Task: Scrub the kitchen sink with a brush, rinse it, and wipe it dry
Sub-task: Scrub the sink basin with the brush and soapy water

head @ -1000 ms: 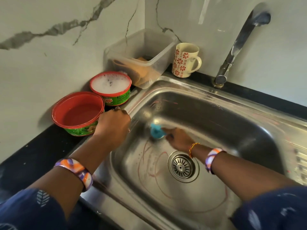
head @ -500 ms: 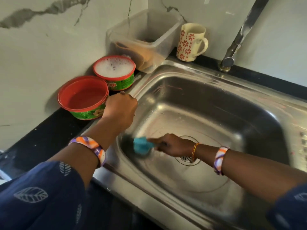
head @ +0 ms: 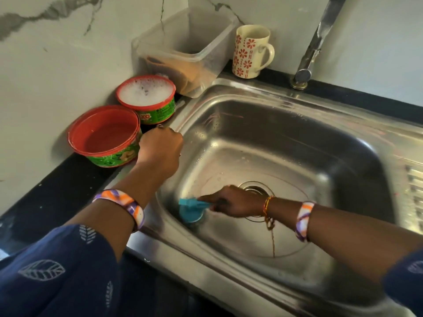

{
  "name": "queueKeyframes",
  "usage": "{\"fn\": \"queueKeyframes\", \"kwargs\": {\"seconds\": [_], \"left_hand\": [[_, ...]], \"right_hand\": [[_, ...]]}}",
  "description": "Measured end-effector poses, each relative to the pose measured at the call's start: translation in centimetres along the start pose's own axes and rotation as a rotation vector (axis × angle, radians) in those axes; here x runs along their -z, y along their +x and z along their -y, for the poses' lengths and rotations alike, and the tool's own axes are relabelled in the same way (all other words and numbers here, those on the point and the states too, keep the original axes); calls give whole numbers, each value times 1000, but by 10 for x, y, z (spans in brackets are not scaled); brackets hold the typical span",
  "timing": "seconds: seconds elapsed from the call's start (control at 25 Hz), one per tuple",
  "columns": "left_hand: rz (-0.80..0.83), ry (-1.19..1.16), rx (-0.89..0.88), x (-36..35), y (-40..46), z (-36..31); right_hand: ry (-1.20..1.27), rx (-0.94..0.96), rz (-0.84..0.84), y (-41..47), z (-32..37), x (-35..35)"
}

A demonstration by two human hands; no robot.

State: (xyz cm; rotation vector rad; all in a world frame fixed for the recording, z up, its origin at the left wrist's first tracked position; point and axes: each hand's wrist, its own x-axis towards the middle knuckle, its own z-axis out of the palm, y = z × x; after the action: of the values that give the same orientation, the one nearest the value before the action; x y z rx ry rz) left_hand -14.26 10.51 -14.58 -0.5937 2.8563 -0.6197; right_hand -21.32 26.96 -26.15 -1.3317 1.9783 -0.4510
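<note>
Stainless sink (head: pixel 286 106): rigid, wet, likely slippery; rounded basin walls close in on all sides, most open floor toward the drain (head: pixel 255 187). Blue brush (head: pixel 191 210): light, stiff plastic, pressed to the near-left basin corner, pinched at its handle by right hand (head: pixel 233 202) fingers. Left hand (head: pixel 160 149) braced on the sink's left rim, fingers apparently curled, view poor.

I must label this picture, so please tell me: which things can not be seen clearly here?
- Drain, head view: the right hand covers most of it.
- Tap: spout cut off by the top edge.
- Brush: bristles hidden beneath its blue body.
- Left hand: fingers curled away, any contents hidden.
- Tub: contents blurred behind cloudy plastic.
</note>
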Motion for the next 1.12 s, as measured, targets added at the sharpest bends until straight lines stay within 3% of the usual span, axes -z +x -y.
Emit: {"fn": "queueKeyframes", "kwargs": {"seconds": [0.08, 0.16, 0.24, 0.32, 0.36, 0.4, 0.44, 0.52, 0.56, 0.6, 0.68, 0.72, 0.76, 0.84, 0.92, 1.04, 1.08, 1.12], "left_hand": [[-2, 2, 1, 0, 2, -4], [14, -15, -16, 1, 6, -11], [12, -29, -47, 2, 9, -16], [-9, -39, -82, 1, 13, -16], [-23, -35, -111, 0, 14, -15], [-34, -30, -141, 0, 16, -15], [-39, -31, -166, 0, 17, -15], [-36, -53, -192, 2, 19, -15], [-44, -62, -206, 2, 20, -14], [-63, -62, -219, 3, 20, -11], [-109, -32, -241, 1, 21, -4], [-125, -15, -250, 1, 21, 0], [-133, 0, -257, 0, 21, 3], [-138, 19, -273, 0, 22, 5], [-147, 18, -291, 0, 21, 5], [-176, 2, -290, -2, 22, 8], [-183, 9, -291, -2, 22, 9], [-186, 15, -293, -2, 22, 9]], "right_hand": [[-176, -137, -240, 17, -14, 30], [-287, -432, -448, 33, -24, 62], [-136, -409, -385, 35, -15, 58], [128, -293, -130, 21, 13, 34], [134, -247, -1, 13, 21, 22], [30, -221, 2, 9, 20, 18], [-77, -232, -133, 12, 12, 23], [-218, -477, -413, 18, 0, 49], [-177, -546, -458, 17, -2, 54], [-47, -516, -412, 14, 2, 52], [158, -396, -158, 3, 28, 28], [128, -369, -56, -3, 37, 14], [18, -360, -76, -7, 36, 9], [-184, -499, -347, -1, 15, 27], [-122, -606, -444, 2, 4, 40], [84, -435, -171, -6, 19, 15], [61, -405, -130, -11, 22, 8], [-8, -408, -197, -12, 15, 11]]}}
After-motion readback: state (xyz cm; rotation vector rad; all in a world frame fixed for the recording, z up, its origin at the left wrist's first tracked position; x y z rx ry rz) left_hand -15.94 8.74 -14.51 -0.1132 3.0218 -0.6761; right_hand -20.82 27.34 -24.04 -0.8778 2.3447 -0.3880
